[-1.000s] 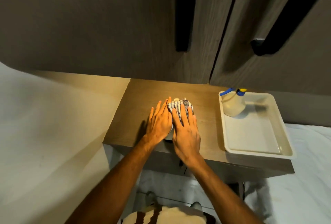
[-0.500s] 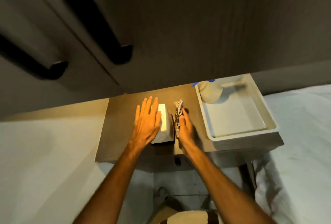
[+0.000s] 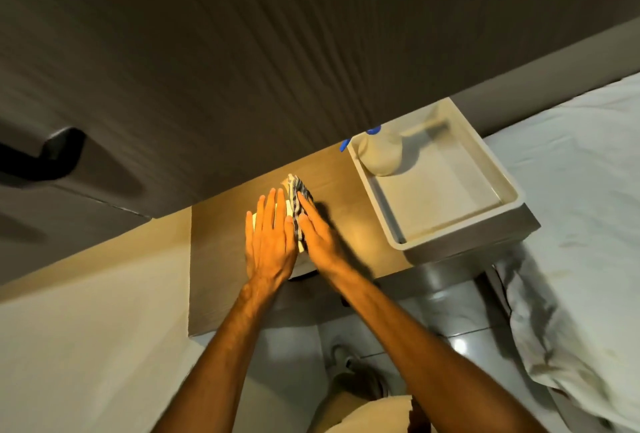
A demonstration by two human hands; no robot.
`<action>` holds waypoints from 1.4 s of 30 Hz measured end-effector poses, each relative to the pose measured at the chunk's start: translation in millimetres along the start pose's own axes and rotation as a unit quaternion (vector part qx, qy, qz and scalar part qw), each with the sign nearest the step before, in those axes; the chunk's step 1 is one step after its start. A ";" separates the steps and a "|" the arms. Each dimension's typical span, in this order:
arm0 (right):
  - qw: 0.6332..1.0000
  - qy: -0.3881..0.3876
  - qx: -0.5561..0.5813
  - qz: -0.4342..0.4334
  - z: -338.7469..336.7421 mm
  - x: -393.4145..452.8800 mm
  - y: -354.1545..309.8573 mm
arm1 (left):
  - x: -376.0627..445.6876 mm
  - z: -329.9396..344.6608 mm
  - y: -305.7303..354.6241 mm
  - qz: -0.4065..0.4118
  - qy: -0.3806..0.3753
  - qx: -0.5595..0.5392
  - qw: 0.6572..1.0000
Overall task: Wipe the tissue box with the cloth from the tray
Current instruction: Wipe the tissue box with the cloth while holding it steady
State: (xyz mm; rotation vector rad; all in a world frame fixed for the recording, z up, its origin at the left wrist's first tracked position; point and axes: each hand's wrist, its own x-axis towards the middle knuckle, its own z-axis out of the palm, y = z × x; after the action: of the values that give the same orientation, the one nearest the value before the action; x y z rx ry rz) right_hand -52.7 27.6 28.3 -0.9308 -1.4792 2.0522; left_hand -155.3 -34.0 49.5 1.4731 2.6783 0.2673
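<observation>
A pale tissue box [image 3: 288,206] stands on the wooden bedside table [image 3: 221,259], mostly hidden under my hands. My left hand [image 3: 268,238] lies flat on its top with fingers straight. My right hand [image 3: 317,237] presses a striped grey-and-white cloth [image 3: 298,195] flat against the box's right side. The cloth sticks out past my fingertips toward the wall. A white tray [image 3: 491,221] sits to the right on the same table.
A pale spray bottle with a blue trigger [image 3: 379,152] stands in the tray's far-left corner. Dark wood cupboard doors with a black handle [image 3: 45,162] overhang the table. White bedding [image 3: 571,224] lies at right, a white surface at left.
The cloth went from the top of the box to its right side, and my right hand has slid along that side. My left hand settled flat on top. The view swung and tilted.
</observation>
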 end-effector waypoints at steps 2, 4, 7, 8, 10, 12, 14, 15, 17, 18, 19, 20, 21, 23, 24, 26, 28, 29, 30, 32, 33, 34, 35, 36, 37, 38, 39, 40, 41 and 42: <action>1.000 -0.013 0.002 0.024 -6.4 17.6 -6.0 | 0.6 0.8 0.3 -0.004 0.004 -0.009 1.000; 0.999 -0.008 -0.024 0.043 -13.0 19.4 -0.3 | 1.8 1.0 0.6 -0.008 0.000 -0.005 1.000; 0.996 0.017 -0.058 0.063 -10.5 -6.7 19.5 | 2.8 -1.3 1.3 -0.008 -0.002 0.004 1.000; 0.996 0.024 -0.059 0.057 -7.7 -18.4 26.7 | 2.6 -2.2 1.9 -0.006 -0.002 0.005 1.000; 0.998 0.026 -0.049 0.032 -2.9 -37.6 31.1 | 1.3 -3.4 3.1 -0.002 0.002 0.008 1.000; 0.999 0.004 -0.036 0.010 -0.9 -38.5 21.0 | -0.3 -3.3 2.6 -0.004 0.004 0.012 1.000; 1.000 -0.017 -0.021 -0.010 -1.6 -21.1 6.7 | -1.4 -2.4 2.6 -0.002 0.000 0.024 1.000; 1.000 -0.022 -0.015 -0.014 -2.0 -10.2 1.3 | -1.7 -1.8 2.6 0.000 -0.002 0.029 1.000; 1.000 -0.019 -0.011 -0.003 -3.2 10.1 -2.3 | -1.0 -1.9 2.7 -0.002 -0.003 0.025 1.000; 1.000 -0.008 -0.006 0.015 -3.7 14.5 -0.5 | -0.6 -2.2 2.5 -0.003 -0.005 0.019 1.000; 0.999 0.006 -0.007 0.038 -4.4 13.7 2.8 | -0.9 -2.3 2.4 -0.005 -0.006 0.014 1.000; 0.998 0.021 -0.016 0.056 -5.2 8.1 8.0 | -1.0 -2.5 2.4 -0.005 -0.008 0.013 1.000; 0.997 0.032 -0.032 0.068 -5.4 -1.3 13.9 | -0.8 -2.7 2.5 -0.005 -0.009 0.014 1.000; 0.995 0.036 -0.067 0.064 -3.4 -25.7 27.1 | -0.3 -3.2 3.0 -0.004 -0.009 0.011 1.000; 0.996 0.030 -0.073 0.044 -1.4 -37.5 30.4 | -0.1 -3.6 3.1 -0.004 -0.008 0.009 1.000; 0.998 0.009 -0.062 -0.001 2.9 -45.8 24.9 | 0.1 -4.5 1.7 0.001 -0.008 0.016 1.000; 0.999 -0.011 -0.031 -0.011 3.7 -29.9 9.1 | -1.3 -4.5 -0.1 0.013 -0.020 0.042 0.999; 1.000 -0.014 -0.019 -0.007 2.5 -17.5 0.7 | -1.9 -4.2 -0.4 0.016 -0.022 0.048 0.998; 1.000 -0.016 -0.010 0.004 -0.3 -5.7 -6.2 | -2.1 -3.9 0.1 0.014 -0.020 0.045 0.999; 0.999 -0.013 -0.008 0.043 -5.3 12.0 -10.2 | -1.6 -4.4 1.7 0.001 -0.015 0.026 1.000; 0.998 -0.003 -0.015 0.067 -7.0 13.6 -7.5 | -1.3 -4.8 2.5 -0.001 -0.015 0.019 1.000; 0.996 0.012 -0.021 0.088 -7.2 9.9 -2.3 | -1.7 -4.8 3.0 -0.002 -0.016 0.019 1.000; 0.994 0.028 -0.026 0.103 -6.7 1.6 4.6 | -1.6 -4.8 3.7 -0.001 -0.015 0.022 1.000; 0.993 0.042 -0.031 0.109 -5.5 -9.6 12.3 | -0.8 -4.9 4.1 0.000 -0.015 0.025 1.000; 0.992 0.048 -0.040 0.106 -3.6 -22.6 20.8 | -0.2 -5.0 4.1 -0.002 -0.016 0.026 1.000; 0.993 0.047 -0.049 0.095 -0.8 -37.1 27.0 | 0.4 -5.3 4.0 -0.002 -0.016 0.028 0.999; 0.994 0.042 -0.059 0.078 1.1 -49.2 29.8 | 0.9 -5.2 3.9 -0.001 -0.016 0.034 0.999; 0.995 0.033 -0.067 0.060 4.4 -56.8 29.5 | 0.8 -4.7 2.5 0.000 -0.017 0.039 0.999; 0.996 0.027 -0.069 0.042 7.0 -57.1 25.3 | 0.9 -4.4 0.4 0.000 -0.021 0.044 0.999; 0.997 0.028 -0.061 0.025 9.2 -51.3 19.0 | 0.6 -4.2 -1.3 0.003 -0.028 0.050 0.998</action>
State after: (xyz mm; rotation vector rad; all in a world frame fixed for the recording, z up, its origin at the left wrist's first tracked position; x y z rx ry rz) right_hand -24.2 -20.0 25.7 -1.0748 -1.5814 1.9717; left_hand -157.3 -34.7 53.4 1.4926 2.6784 0.0931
